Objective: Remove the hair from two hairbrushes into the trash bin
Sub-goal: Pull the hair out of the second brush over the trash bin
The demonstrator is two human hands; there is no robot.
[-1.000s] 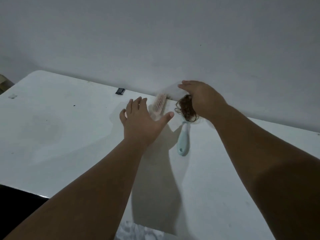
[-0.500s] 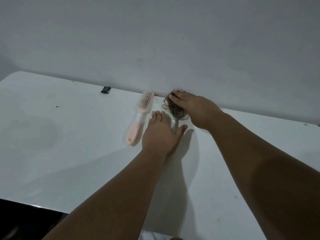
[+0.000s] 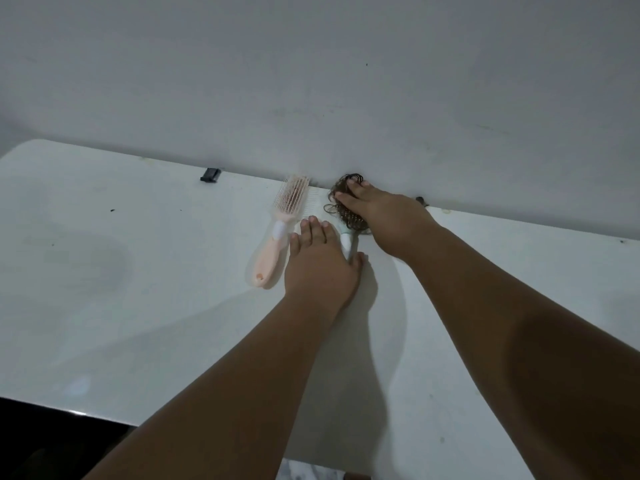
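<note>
Two hairbrushes lie side by side at the back of the white table [image 3: 138, 306], against the wall. The pink brush [image 3: 277, 244] has bare bristles and nothing touches it. The light blue brush [image 3: 348, 245] has a brown hair clump [image 3: 337, 202] covering its head. My left hand [image 3: 318, 265] lies flat over the blue brush's handle, fingers straight, thumb on the handle's right side. My right hand [image 3: 384, 216] sits on the brush head with its fingertips dug into the hair clump, gripping it.
A white comb [image 3: 313, 199] lies between the two brush heads. A small black clip [image 3: 210, 174] sits at the table's back edge, another dark bit [image 3: 420, 200] by my right hand. The grey wall [image 3: 311, 81] rises right behind. No trash bin is in view.
My left hand has moved from the pink brush onto the blue brush's handle. My right hand has closed in on the hair clump. The pink brush now lies uncovered.
</note>
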